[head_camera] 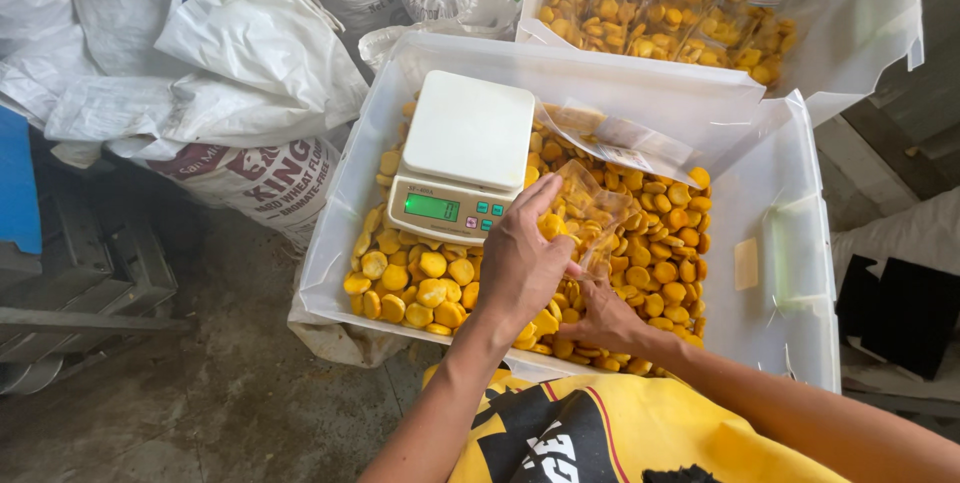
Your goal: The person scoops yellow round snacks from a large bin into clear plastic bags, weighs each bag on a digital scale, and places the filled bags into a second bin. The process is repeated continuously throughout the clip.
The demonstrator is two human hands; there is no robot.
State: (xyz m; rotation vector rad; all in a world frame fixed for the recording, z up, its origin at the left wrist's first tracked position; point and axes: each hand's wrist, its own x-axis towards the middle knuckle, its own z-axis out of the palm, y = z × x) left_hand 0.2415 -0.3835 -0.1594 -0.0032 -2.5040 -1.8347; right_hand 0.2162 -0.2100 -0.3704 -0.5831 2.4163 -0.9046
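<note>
Biscuits [420,288], small round yellow ones, fill a large white plastic bin [800,243] lined with clear film, the biggest item in view. White woven sacks [230,73] lie piled to its left on the concrete floor [200,403]. Beyond the bin sits a second container [870,13] holding packed bags of the same biscuits. A white digital kitchen scale [462,155] rests on the biscuits at the bin's left half, its green display lit. Just right of the scale, a clear plastic bag [590,208] is held over the biscuits, partly filled. Left hand [520,263] is at the bag's mouth, fingers pinching one biscuit. Right hand [605,318] grips the bag's lower edge from beneath.
</note>
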